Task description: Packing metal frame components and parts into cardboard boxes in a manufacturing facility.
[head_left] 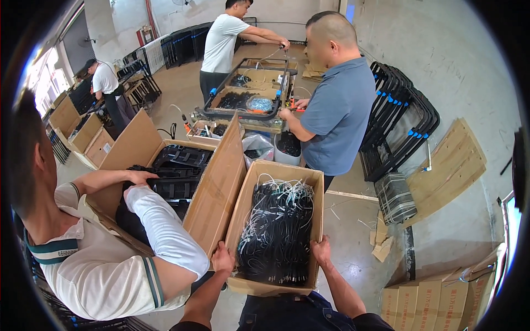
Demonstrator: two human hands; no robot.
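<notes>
An open cardboard box [317,204] is held in front of my waist, close against my body. Bundles of black cables [279,237] fill it, with thin white wires [287,190] tangled on top toward the far end. My left hand [223,258] is closed on the box's near left side, and my right hand [321,251] grips its right wall. The fingers of both hands are partly hidden by the cardboard. A raised flap of a larger carton [212,187] stands right beside my box on the left.
At left, a co-worker [105,265] reaches into the larger carton of black plastic parts [185,160]. Ahead, two people work at a table with a black metal frame [243,115]. White bags [287,157] stand beyond my box. Black frames [397,121] lean on the right wall; flat cartons [436,303] stand lower right.
</notes>
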